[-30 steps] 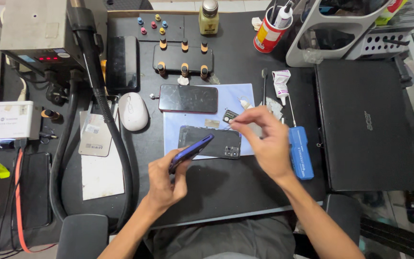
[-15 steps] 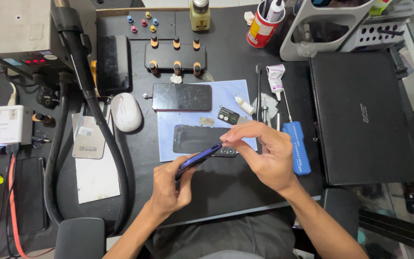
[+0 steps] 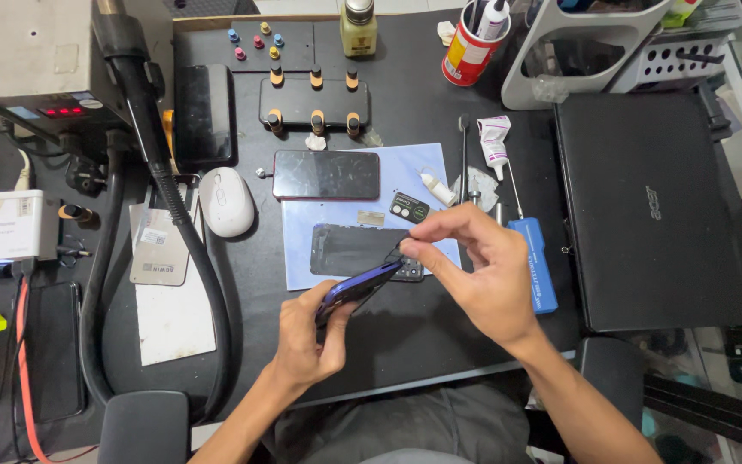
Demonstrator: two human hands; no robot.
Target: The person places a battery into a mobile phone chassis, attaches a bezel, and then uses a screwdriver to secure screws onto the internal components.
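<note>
From the head camera, the person's left hand [image 3: 307, 331] grips a purple phone [image 3: 358, 288] by its lower end, fingers [image 3: 337, 311] curled shut around the edge, so the phone is tilted up above the dark worktop [image 3: 405, 331]. The right hand [image 3: 483, 271] meets the phone's upper end; its thumb and forefinger are pinched nearly shut there, but whether they hold some small part cannot be told.

The phone is taken as the landmark. Just behind it lies a blue mat [image 3: 371, 215], and on the mat, touching the phone's far tip as seen, a black panel [image 3: 354, 249]. Further behind, at the mat's far edge, lies a second phone [image 3: 326, 174] with a dark screen and red rim. A small black camera cover [image 3: 409, 207] lies on the mat behind the right hand.

To the left of the phone sits a white mouse [image 3: 227, 201], and between them a thick black hose [image 3: 184, 232] curves down from a grey station [image 3: 36, 60] at the far left. To the right of the phone, just past the right hand, lies a blue-handled screwdriver [image 3: 536, 258], and beyond it a closed black laptop [image 3: 654, 206]. Behind the screwdriver lies a small white tube [image 3: 495, 142]. Far behind the phone stand a black holder [image 3: 313, 101] with yellow knobs and a red cup [image 3: 471, 50] of tools.
</note>
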